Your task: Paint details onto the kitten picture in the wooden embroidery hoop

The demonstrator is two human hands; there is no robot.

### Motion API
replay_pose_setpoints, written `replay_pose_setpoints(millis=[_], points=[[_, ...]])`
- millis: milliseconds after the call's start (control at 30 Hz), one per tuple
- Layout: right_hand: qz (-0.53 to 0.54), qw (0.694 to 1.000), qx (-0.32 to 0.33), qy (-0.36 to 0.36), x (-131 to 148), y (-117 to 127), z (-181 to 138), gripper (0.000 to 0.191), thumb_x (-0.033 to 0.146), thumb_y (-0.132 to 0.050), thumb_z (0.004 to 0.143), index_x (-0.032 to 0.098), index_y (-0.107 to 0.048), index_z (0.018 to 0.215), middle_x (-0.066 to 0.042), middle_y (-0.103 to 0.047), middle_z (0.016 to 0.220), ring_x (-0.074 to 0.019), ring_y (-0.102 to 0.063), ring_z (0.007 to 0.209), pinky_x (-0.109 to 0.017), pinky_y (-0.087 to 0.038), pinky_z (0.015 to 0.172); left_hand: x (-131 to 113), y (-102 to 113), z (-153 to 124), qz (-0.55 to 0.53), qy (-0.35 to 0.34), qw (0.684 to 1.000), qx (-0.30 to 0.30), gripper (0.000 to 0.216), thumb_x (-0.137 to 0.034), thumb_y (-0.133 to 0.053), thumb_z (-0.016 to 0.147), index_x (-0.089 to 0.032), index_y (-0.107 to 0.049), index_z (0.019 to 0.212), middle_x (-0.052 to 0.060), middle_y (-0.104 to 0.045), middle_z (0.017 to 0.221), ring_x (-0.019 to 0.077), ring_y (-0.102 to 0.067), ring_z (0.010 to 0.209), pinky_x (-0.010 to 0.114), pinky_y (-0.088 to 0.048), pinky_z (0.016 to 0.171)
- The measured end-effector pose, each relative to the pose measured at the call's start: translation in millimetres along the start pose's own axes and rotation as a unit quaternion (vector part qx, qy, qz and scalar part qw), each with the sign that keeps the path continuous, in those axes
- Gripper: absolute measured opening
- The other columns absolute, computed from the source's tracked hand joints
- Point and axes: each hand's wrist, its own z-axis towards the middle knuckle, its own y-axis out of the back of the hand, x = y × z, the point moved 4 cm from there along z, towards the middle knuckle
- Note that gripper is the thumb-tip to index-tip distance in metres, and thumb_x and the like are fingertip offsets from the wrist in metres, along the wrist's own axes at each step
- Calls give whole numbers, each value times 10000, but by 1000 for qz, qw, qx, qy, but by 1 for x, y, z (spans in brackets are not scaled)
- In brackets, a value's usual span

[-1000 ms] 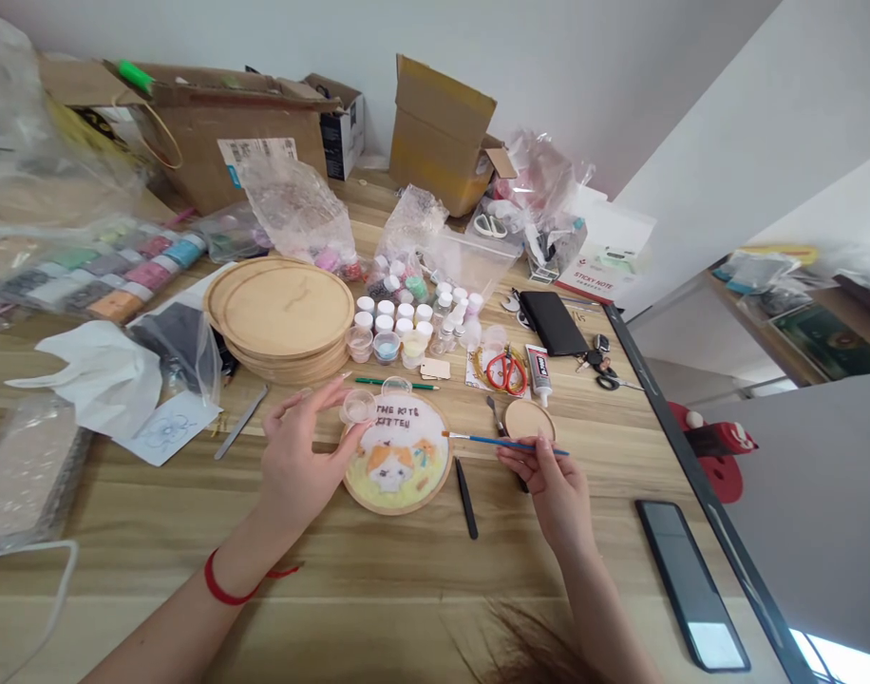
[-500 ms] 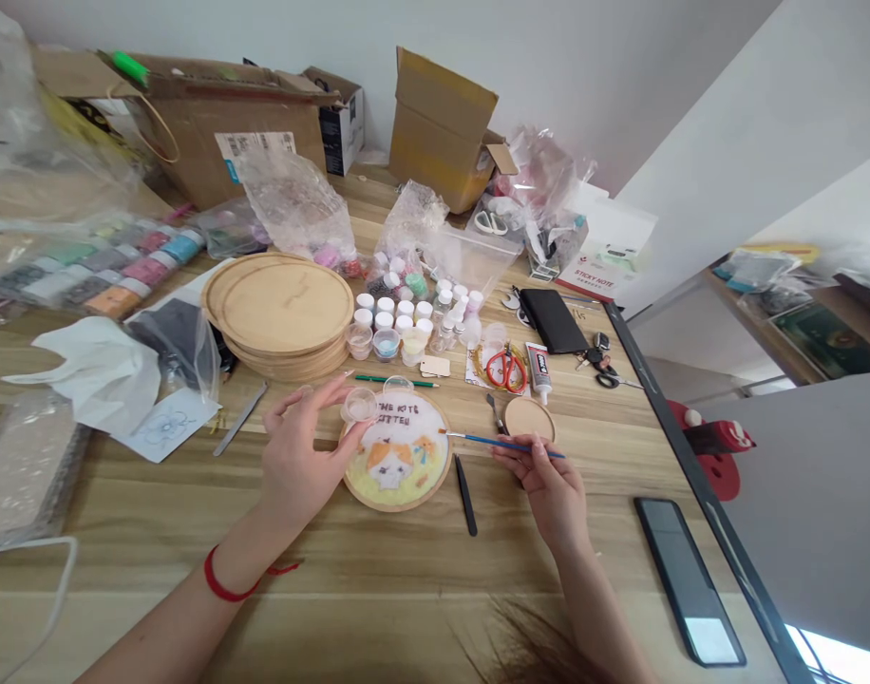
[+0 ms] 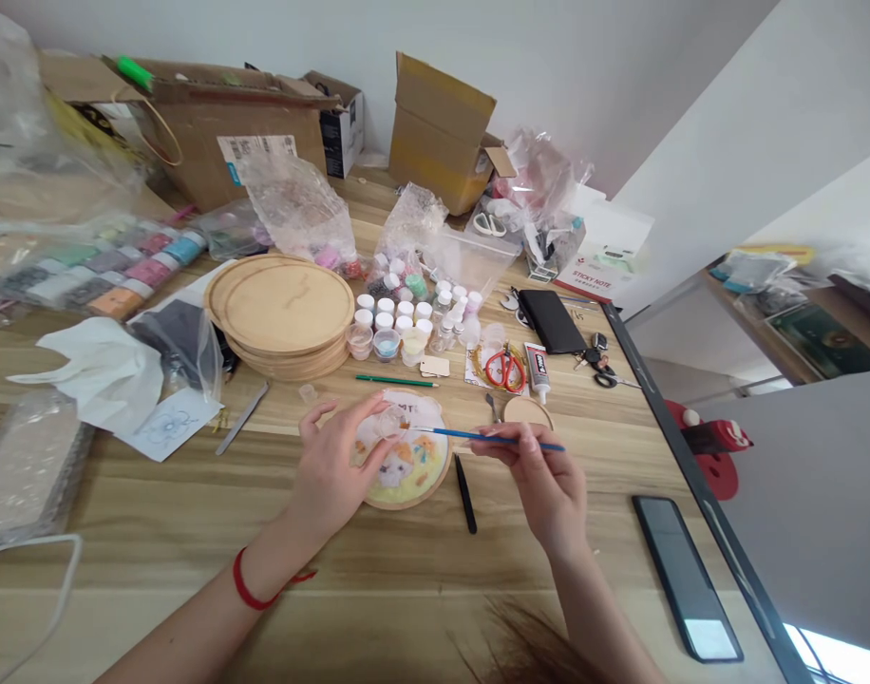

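Observation:
My left hand point(image 3: 339, 465) is closed around a small clear plastic cup point(image 3: 392, 420), holding it tilted above a round wood-rimmed picture point(image 3: 425, 475). That picture shows an orange and white cat on yellow, with dark lettering at its top partly hidden by my hand and the cup. In my right hand point(image 3: 545, 484), a thin blue paintbrush point(image 3: 453, 434) is gripped like a pen, pointing left. Its brown bristles are at the cup's mouth; whether they touch it I cannot tell. Black tweezers point(image 3: 465, 494) lie just right of the picture.
Behind the picture are a green pencil point(image 3: 396, 380), small tubs point(image 3: 387, 344) and white-capped jars point(image 3: 385, 309). Stacked wooden discs point(image 3: 278, 304) stand left. Red-handled pliers point(image 3: 504, 369), a glue tube point(image 3: 539, 370) and a phone point(image 3: 686, 575) lie right. Cardboard boxes point(image 3: 442, 133) line the wall.
My left hand has moved right with the cup and tilted it over the picture. The paintbrush has shifted left, bringing its bristles to the cup.

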Motion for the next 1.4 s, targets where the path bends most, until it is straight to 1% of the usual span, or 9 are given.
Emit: replay_pose_setpoints(millis=[167, 267, 400, 467, 533, 733, 1000, 1200, 1400], points=[[-160, 980, 73, 89, 1, -20, 1, 212, 358, -568, 1019, 257, -751, 1056, -74, -803, 1069, -224, -783, 946, -399, -634, 870, -4, 2, 2, 10, -16, 1000, -10, 353, -304, -592, 980, -213, -526, 1315, 48, -784, 1043, 219, -740, 907, 416, -433, 1004], [-228, 967, 58, 92, -2, -22, 2, 209, 371, -598, 1002, 240, -760, 1007, -76, -820, 977, -212, -793, 887, -349, -629, 835, -5, 2, 2, 7, -34, 999, -11, 357, -249, -601, 969, -207, -531, 1316, 53, -786, 1051, 212, -746, 862, 421, -413, 1022], [-74, 996, -15, -57, -19, -22, 11, 342, 517, -675, 920, 189, -748, 854, -80, -820, 817, -211, -800, 714, -329, -660, 734, -5, 2, 3, 11, -46, 999, -22, 393, -223, -616, 956, -226, -524, 1338, 51, -785, 1075, 211, -750, 874, 424, -411, 1029], [14, 992, -28, -121, -28, -22, 15, 391, 559, -738, 850, 171, -743, 805, -85, -815, 771, -212, -799, 697, -314, -664, 711, -5, 2, 3, 18, -42, 999, -24, 383, -243, -623, 957, -227, -526, 1327, 51, -784, 1082, 213, -749, 884, 420, -420, 1019], [63, 986, -32, -148, -33, -20, 18, 396, 553, -791, 800, 159, -752, 796, -94, -817, 775, -206, -801, 717, -289, -662, 714, -5, 1, 3, 22, -34, 999, -23, 378, -277, -632, 958, -222, -526, 1316, 50, -784, 1066, 216, -748, 884, 418, -428, 1006], [89, 986, -67, -120, -25, 10, 17, 324, 484, -828, 794, 164, -783, 821, -80, -821, 825, -191, -801, 748, -287, -664, 763, 5, -1, 1, 20, 14, 999, -24, 435, -309, -674, 930, -214, -524, 1327, 51, -777, 1043, 230, -739, 933, 419, -444, 1011], [34, 988, -114, -99, -34, 54, -1, 320, 493, -810, 812, 176, -781, 848, -89, -820, 876, -227, -807, 818, -322, -665, 769, 18, 6, 3, 6, 57, 998, -27, 517, -313, -723, 890, -237, -514, 1357, 51, -772, 1084, 244, -723, 1014, 428, -487, 1008], [13, 987, -113, -110, -46, 60, -9, 332, 507, -808, 804, 180, -789, 857, -100, -819, 931, -234, -803, 830, -346, -663, 788, 21, 5, 1, -1, 79, 997, -22, 506, -319, -725, 883, -239, -529, 1342, 52, -776, 1082, 268, -707, 1047, 440, -511, 972], [20, 989, -92, -110, -46, 61, -10, 293, 481, -805, 814, 195, -791, 874, -91, -819, 940, -235, -801, 843, -370, -653, 827, 21, 3, 1, -8, 71, 997, -17, 506, -310, -721, 883, -240, -522, 1344, 51, -770, 1095, 262, -710, 1036, 438, -510, 968]])
